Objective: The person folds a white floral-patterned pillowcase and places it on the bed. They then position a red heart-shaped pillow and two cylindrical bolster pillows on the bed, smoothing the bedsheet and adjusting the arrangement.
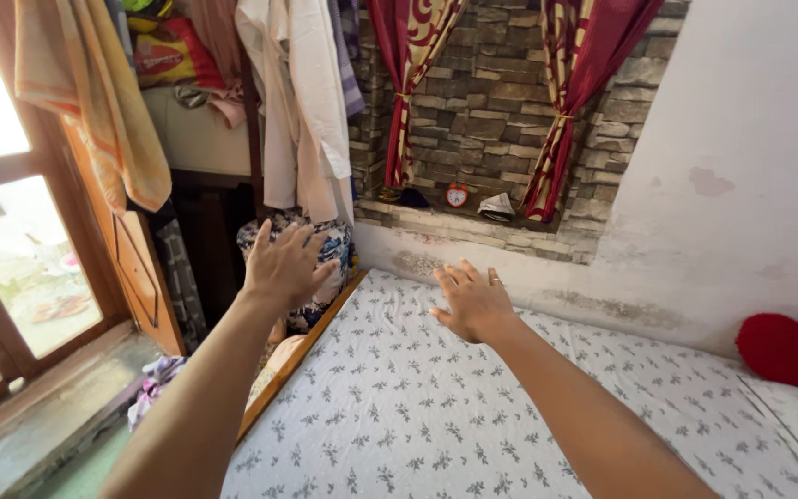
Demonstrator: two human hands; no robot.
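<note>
The head view looks down along two bare forearms stretched out over a bed whose sheet, white with a small grey leaf print, lies flat and smooth across the near part and most of the middle, with only faint creases. Taking the sheet as the landmark: the right hand hovers just over its far left part, palm down, fingers spread and loose, grasping nothing; whether it brushes the cloth I cannot tell. The left hand is out past the sheet's left edge, above the wooden bed rail, also splayed open and empty, nearest to a patterned bundle standing beyond that far left corner. Judging by how the cloth lies, the spreading looks largely done; what seems left is the far left corner and the left edge along the rail, where both hands are reaching. At the sheet's right side a red heart cushion rests against the white wall. Left of the sheet and lower, some crumpled cloth lies on the floor by a wooden door. Beyond the sheet's far edge run a stone-pattern ledge with a small red clock, red curtains and hanging clothes.
</note>
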